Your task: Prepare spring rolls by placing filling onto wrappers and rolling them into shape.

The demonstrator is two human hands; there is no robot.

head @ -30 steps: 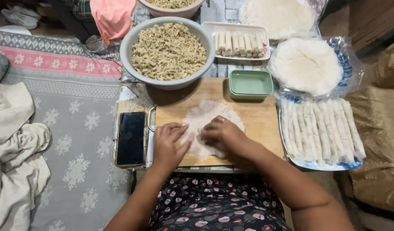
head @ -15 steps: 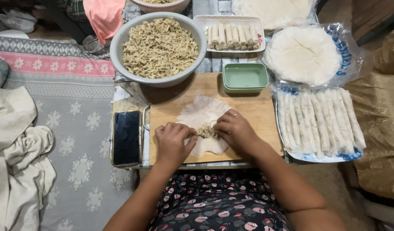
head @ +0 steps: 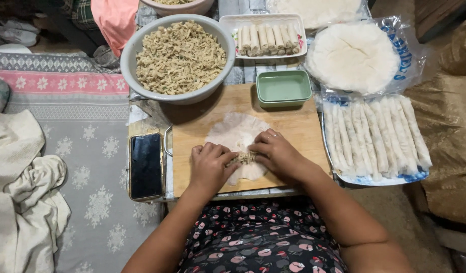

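Both hands pressed on a thin round white wrapper lying on the wooden cutting board. The left hand and right hand each kept a narrow grip, fingertips pinching a small heap of shredded beige filling between them.

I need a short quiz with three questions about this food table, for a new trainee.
1. True or false: both hands rest on the round wrapper on the wooden board.
2. What lies left of the board? A) phone B) knife C) spoon
3. What fills the big grey bowl?

Key:
1. True: the left hand and right hand press filling on it.
2. A, a dark phone.
3. Shredded beige filling.
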